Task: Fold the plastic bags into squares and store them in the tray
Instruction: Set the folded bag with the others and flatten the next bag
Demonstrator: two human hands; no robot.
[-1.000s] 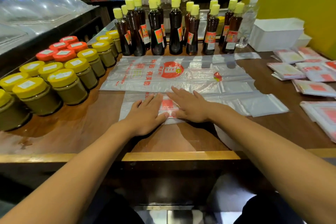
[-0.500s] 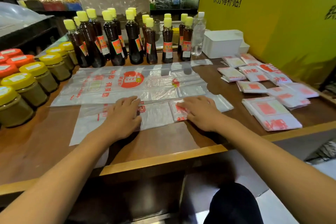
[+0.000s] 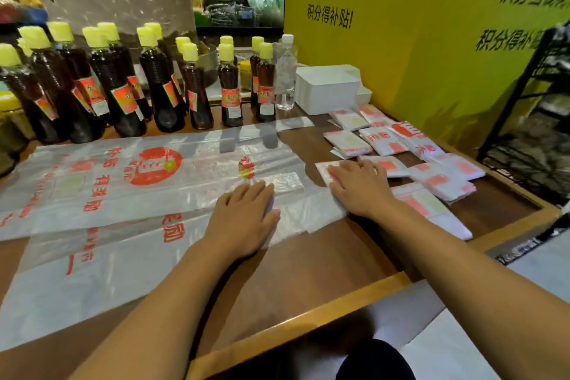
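Nearby, bottles (image 3: pixel 197 92), folded squares (image 3: pixel 382 140) — both hands (image 3: pixel 243 219) flat, pressing the bag (image 3: pixel 123 244).

Far left on the wooden counter (image 3: pixel 324 259) — dark sauce bottles (image 3: pixel 160 83) with yellow caps, in rows. Just right of them, a clear water bottle (image 3: pixel 286 74). Behind, far right — a yellow wall (image 3: pixel 431 49) with black lettering.

Both my forearms reach forward, bare, palms down. My left hand (image 3: pixel 243 219) lies flat, fingers straight and close together. My right hand (image 3: pixel 359 187) lies flat further out, fingers slightly spread, wrist angled inward.
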